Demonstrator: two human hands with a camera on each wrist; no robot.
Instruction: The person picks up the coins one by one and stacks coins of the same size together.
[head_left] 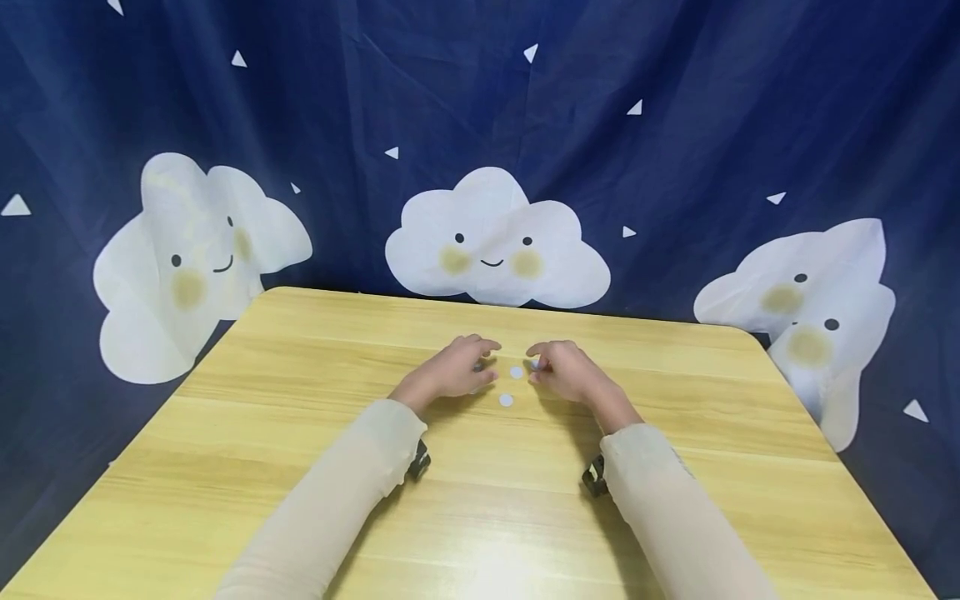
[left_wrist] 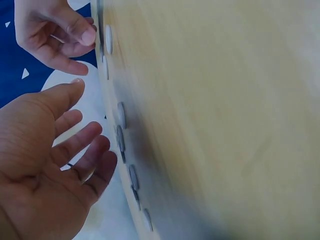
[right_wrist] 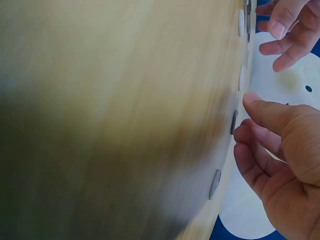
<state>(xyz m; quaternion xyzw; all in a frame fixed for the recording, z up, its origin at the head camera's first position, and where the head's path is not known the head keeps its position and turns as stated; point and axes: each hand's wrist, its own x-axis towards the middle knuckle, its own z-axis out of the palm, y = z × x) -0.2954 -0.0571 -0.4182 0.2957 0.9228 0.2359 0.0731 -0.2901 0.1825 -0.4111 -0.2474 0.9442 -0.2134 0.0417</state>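
Several small flat, coin-like round discs lie on the wooden table; in the head view a pale disc (head_left: 506, 400) and another disc (head_left: 516, 372) show between the hands. My left hand (head_left: 459, 367) hovers close over the table at the left, its fingers spread and loosely bent, holding nothing. A row of grey discs, one of them a grey disc (left_wrist: 133, 177), lies near it in the left wrist view. Opposite it, my right hand (head_left: 566, 371) has thumb and loosely bent fingers apart. Its fingertips are right by a dark-edged disc (right_wrist: 234, 122); another disc (right_wrist: 215, 184) lies nearer the camera.
The light wooden table (head_left: 495, 492) has rounded far corners. Behind it hangs a dark blue curtain (head_left: 465, 92) printed with white triangles and smiling clouds, such as the middle cloud (head_left: 491, 225). Dark devices sit at both wrists, including the left wrist camera (head_left: 418, 460).
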